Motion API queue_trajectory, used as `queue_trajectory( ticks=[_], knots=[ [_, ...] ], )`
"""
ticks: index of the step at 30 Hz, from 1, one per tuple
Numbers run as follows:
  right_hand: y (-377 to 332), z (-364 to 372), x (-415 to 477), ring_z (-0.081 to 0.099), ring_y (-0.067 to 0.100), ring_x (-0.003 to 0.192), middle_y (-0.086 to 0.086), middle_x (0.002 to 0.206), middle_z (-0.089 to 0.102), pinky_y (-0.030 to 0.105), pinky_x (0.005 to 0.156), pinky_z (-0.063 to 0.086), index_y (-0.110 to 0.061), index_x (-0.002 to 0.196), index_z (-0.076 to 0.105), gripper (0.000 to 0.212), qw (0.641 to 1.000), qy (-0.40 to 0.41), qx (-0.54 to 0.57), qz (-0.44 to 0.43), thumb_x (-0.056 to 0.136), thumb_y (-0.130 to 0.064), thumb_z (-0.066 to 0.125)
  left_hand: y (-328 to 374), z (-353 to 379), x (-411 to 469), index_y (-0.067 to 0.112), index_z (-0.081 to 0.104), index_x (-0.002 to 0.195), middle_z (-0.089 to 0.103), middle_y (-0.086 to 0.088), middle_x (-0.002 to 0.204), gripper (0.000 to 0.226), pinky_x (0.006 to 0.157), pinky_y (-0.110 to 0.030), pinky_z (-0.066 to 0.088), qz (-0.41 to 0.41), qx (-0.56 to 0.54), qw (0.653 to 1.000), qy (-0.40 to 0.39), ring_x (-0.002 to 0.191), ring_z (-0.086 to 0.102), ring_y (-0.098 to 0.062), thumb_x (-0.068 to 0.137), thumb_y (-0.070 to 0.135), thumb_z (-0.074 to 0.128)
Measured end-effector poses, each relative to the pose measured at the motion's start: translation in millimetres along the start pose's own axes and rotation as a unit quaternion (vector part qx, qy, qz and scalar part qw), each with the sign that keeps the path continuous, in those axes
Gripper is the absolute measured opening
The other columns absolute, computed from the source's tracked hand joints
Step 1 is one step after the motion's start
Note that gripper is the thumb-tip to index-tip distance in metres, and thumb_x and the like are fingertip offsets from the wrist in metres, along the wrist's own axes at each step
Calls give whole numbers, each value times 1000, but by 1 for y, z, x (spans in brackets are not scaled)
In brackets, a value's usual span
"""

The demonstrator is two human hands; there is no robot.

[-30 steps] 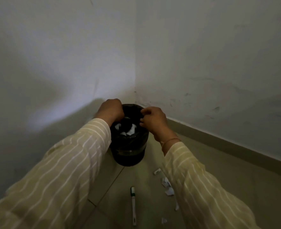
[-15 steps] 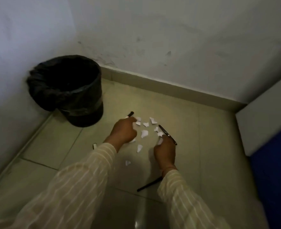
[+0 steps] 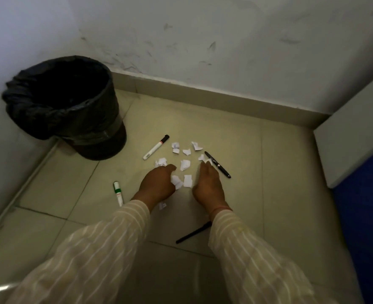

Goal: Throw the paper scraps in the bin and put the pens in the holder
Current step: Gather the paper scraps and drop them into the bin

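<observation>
Both hands are down on a pale, glossy tiled floor (image 3: 225, 132) in the corner of a room with scuffed white walls. The left hand (image 3: 157, 185) is curled loosely, knuckles up, its fingers bent around a crumpled white scrap (image 3: 176, 182) at the fingertips; whether the scrap is gripped or only touched cannot be told. The right hand (image 3: 208, 186) lies flatter, fingers stretched forward and together, their tips touching a small scrap (image 3: 208, 161) just beside a slim black pen (image 3: 217, 164) that lies diagonally on the tile. Between and beyond the hands lie more torn paper scraps (image 3: 185, 164), white, creased and irregular, scattered apart from one another. A white marker with a black cap (image 3: 156, 147) lies slanted between the scraps and the bin (image 3: 71, 119), a round black bucket lined with a wrinkled black plastic bag (image 3: 27, 110) folded over its rim, standing in the far-left corner against the wall. A white marker with a green band (image 3: 118, 193) lies near the left sleeve (image 3: 106, 244), and a matte black pen (image 3: 192, 235) pokes out from under the right sleeve (image 3: 247, 255). Both sleeves are cream cloth with thin pale stripes. No holder can be seen.
</observation>
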State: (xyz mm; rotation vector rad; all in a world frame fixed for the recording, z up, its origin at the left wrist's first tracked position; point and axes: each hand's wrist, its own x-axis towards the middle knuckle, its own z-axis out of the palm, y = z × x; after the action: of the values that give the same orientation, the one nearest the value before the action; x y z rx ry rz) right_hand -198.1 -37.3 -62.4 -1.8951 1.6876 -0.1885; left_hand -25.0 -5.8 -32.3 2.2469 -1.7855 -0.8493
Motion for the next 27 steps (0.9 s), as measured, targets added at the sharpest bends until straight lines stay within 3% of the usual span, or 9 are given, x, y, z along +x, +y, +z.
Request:
queue_trajectory(
  ticks=[3, 6, 9, 12, 14, 16, 19, 23, 27],
  knots=[
    [-5, 15, -8, 39, 38, 145, 20, 156, 45, 41, 120, 36, -7, 153, 41, 71, 999, -28, -10, -41, 85, -7, 59, -18, -4, -10, 26, 52, 146, 63, -6, 139, 71, 99, -34, 47, -19, -4, 1000, 6, 125, 60, -27, 82, 37, 79],
    [-6, 26, -22, 54, 35, 127, 16, 133, 63, 38, 106, 46, -9, 137, 59, 56, 998, 24, 35, -54, 81, -2, 59, -30, -3, -20, 28, 42, 152, 55, -6, 142, 101, 98, -37, 49, -43, 21, 998, -47, 125, 58, -27, 67, 50, 89],
    [-5, 24, -19, 60, 37, 114, 17, 118, 68, 43, 95, 54, -9, 130, 64, 52, 994, 70, 44, -76, 79, -2, 59, -34, 2, -26, 31, 33, 155, 47, -6, 142, 119, 95, -38, 53, -33, 52, 995, -84, 122, 59, -29, 56, 50, 95],
    [-6, 15, -7, 54, 41, 122, 20, 133, 61, 49, 100, 52, -4, 133, 60, 58, 992, 109, 21, -61, 75, 1, 55, -30, 11, -26, 32, 28, 157, 44, -9, 141, 121, 93, -39, 55, -18, 72, 993, -91, 118, 61, -32, 57, 40, 97],
    [-11, 8, 1, 40, 41, 143, 20, 159, 39, 48, 114, 43, -5, 148, 46, 70, 997, 65, -18, -37, 80, -3, 56, -27, 15, -22, 31, 27, 158, 44, -11, 140, 116, 94, -39, 54, -21, 56, 995, -83, 118, 61, -34, 63, 32, 94],
    [-12, 6, 6, 27, 37, 153, 18, 170, 22, 46, 121, 34, -9, 158, 31, 77, 998, 3, -58, -25, 85, -9, 58, -24, 17, -19, 29, 32, 156, 46, -12, 139, 102, 93, -34, 50, -21, 19, 998, -61, 119, 60, -34, 71, 27, 88],
    [-9, 13, -2, 34, 37, 148, 18, 163, 35, 45, 118, 36, -8, 154, 36, 73, 995, -27, -95, -32, 87, -15, 63, -25, 17, -13, 27, 41, 153, 52, -11, 137, 94, 92, -29, 44, -29, -41, 998, -25, 124, 57, -31, 72, 26, 88],
    [-6, 28, -18, 57, 37, 116, 16, 126, 64, 45, 94, 53, -9, 129, 58, 56, 994, 35, -76, -72, 79, -27, 76, -31, 11, -9, 29, 42, 154, 53, -8, 143, 111, 100, -37, 50, -51, -66, 996, -21, 128, 57, -27, 58, 40, 97],
    [-9, 22, -15, 53, 37, 127, 17, 139, 58, 45, 104, 49, -7, 139, 54, 63, 994, 50, -52, -85, 80, -18, 72, -36, 9, -8, 31, 39, 155, 50, -7, 148, 120, 100, -39, 52, -52, -54, 997, -34, 127, 58, -26, 52, 49, 97]
  ],
)
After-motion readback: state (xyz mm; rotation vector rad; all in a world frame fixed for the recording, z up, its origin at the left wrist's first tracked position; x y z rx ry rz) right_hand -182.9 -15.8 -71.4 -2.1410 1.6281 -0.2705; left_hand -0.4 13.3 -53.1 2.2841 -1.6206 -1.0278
